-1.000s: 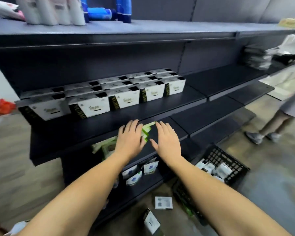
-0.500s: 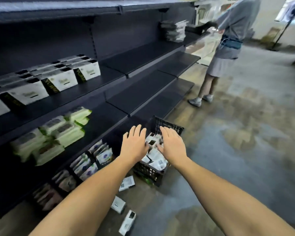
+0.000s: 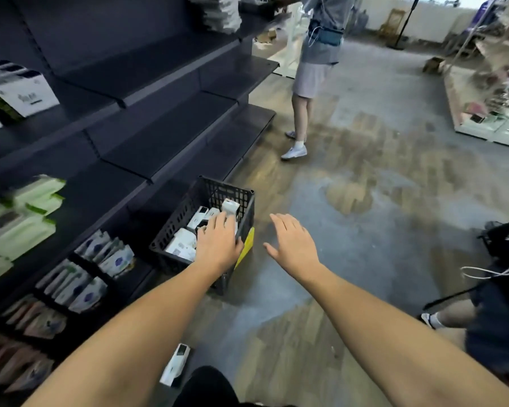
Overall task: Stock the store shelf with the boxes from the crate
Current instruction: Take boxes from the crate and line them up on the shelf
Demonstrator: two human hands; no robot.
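Fingers of the left hand reach straight and loosely spread over the black crate, gripping nothing. The white boxes lie directly beneath and just left of them (contact cannot be told). They are jumbled, sharing no long axis. The right hand hovers flat and empty over the floor, outside the crate's right wall, so the left is nearer. The dark shelf stands to the left, a loose box lies on the floor close by, and nothing blocks the reach.

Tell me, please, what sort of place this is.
Probably a retail shop mid-restock: dark tiered shelving with rows of packaged goods, a black crate of white boxes, and another display rack opposite.
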